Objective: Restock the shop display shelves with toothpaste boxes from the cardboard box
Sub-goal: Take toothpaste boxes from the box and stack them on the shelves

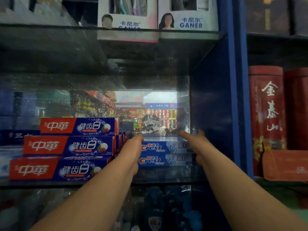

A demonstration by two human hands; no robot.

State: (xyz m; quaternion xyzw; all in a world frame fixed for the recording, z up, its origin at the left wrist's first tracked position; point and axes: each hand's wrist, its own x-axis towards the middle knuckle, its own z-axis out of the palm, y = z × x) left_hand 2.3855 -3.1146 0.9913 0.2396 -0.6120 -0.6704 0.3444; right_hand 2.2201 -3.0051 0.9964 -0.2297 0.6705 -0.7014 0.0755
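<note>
1. Two bare arms reach into a glass shelf (pixel 166 178) at centre frame, one hand at each end of a low stack of Crest boxes (pixel 165 153).
2. The Crest boxes lie flat in the lower centre-right of the frame, two fronts showing one above the other. They sit between a stepped pile of red-and-blue boxes (pixel 66 145) at lower left and the blue wall (pixel 208 114) at right.
3. The left hand (pixel 133 145) lies with fingers straight against the stack's left end, pressing rather than clasping.
4. The right hand (pixel 195 144) stretches over the right end, one finger along the top box. Whether its lower fingers curl round the boxes cannot be told in the dim light.
5. The step in hand appears to be seating and squaring placed stock towards the mirror (pixel 150 105) at the back.
6. The next move likely calls for letting go without dragging the top box askew, then fetching more from the cardboard box, which is out of view. Open space above the stack suggests further layers would fit.
7. Ganer boxes (pixel 128 22) stand at upper centre, and red tins (pixel 266 105) fill the right edge.
</note>
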